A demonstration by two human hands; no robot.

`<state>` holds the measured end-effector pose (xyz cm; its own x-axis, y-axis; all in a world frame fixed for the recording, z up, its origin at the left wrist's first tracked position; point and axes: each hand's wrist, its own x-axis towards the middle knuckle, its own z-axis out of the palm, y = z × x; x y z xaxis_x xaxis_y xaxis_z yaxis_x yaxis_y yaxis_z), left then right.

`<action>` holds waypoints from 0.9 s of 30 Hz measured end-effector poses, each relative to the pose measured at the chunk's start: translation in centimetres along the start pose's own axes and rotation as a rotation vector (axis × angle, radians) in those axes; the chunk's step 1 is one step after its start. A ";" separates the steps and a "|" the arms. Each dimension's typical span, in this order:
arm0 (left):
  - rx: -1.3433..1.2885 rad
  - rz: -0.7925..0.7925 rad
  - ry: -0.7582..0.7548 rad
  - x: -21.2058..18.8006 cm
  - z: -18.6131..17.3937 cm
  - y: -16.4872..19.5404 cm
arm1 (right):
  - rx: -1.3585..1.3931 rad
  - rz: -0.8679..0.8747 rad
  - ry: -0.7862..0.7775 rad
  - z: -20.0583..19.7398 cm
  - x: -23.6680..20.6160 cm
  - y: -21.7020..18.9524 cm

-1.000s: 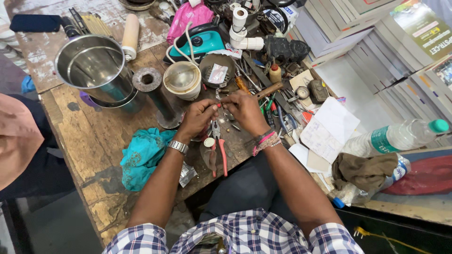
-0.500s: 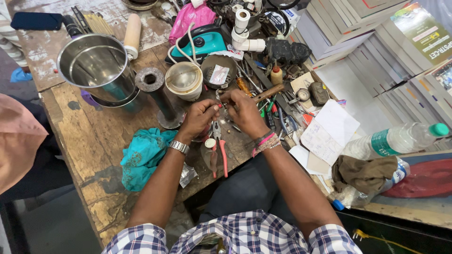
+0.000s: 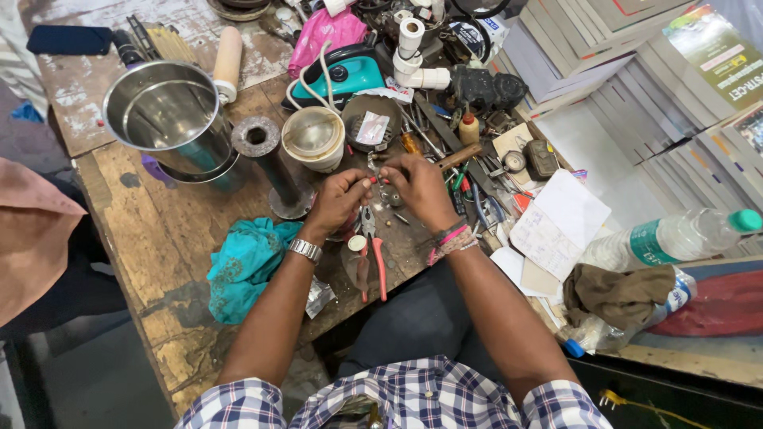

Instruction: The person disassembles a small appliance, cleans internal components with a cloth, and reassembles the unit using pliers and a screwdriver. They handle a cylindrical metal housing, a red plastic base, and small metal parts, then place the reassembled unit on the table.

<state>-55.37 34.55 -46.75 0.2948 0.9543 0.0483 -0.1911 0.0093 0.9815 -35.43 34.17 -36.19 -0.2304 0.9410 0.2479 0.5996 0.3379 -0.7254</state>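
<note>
Since a second ago both hands barely moved: left hand and right hand stay pinched fingertip to fingertip on a small red-tipped part, too small to identify, above the red-handled pliers at 6 o'clock on the workbench.

Whatever sits between the left hand and right hand is too small to tell, and the fingers cover most of it. The pliers lie half under the left wrist. The bottle cap nearly reaches the right edge.
</note>
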 end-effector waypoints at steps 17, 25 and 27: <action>0.049 -0.035 0.044 -0.2 0.3 0.6 | 0.051 -0.049 -0.032 0.2 0.0 1.0; 0.108 -0.033 0.054 -0.3 0.3 0.6 | 0.141 -0.124 -0.017 0.1 0.1 0.9; 0.063 -0.032 0.044 -0.3 0.2 0.4 | 0.053 0.001 -0.040 0.3 0.0 0.9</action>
<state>-55.31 34.22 -46.35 0.2583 0.9660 0.0103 -0.1226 0.0222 0.9922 -35.10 34.51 -37.06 -0.2609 0.9394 0.2225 0.5589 0.3349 -0.7586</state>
